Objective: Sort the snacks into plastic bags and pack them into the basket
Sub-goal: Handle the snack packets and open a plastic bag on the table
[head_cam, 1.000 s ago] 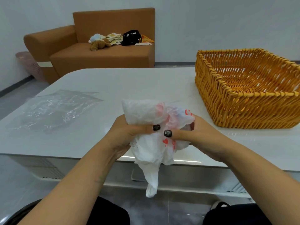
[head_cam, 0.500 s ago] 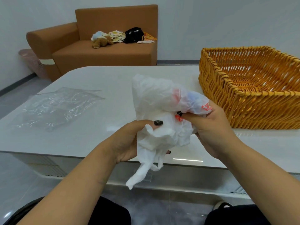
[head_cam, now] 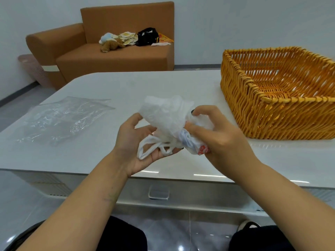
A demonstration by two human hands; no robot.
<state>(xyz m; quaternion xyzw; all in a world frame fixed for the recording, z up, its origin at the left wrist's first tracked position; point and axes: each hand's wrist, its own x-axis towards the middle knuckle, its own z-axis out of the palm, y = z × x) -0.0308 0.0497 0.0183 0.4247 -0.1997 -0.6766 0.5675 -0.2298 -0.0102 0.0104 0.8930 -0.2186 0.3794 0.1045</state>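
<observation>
Got the white bag [head_cam: 168, 122] up in both hands just over the near edge of the tabletop [head_cam: 126, 84], scrunched into a wad. My right hand [head_cam: 215, 134] has a closed grip round the lower end where the red print is, fingers curled into the plastic. My left hand [head_cam: 137, 140] sits palm-up under it, fingers only loosely bent, with the bag's handles [head_cam: 154, 149] draped across the palm. Looks to me like I'm at the bit where you find the mouth and open it, so the next move probably means catching both handles and pulling them apart without tearing the thin film. Can't tell if anything's inside the bag; it's too crumpled. A clear bag [head_cam: 61, 118] lies flat on the tabletop off to my left, looks empty. The basket [head_cam: 272, 113] is on my right, well clear of my hands, nothing in the part I can see. No loose snacks in view.
</observation>
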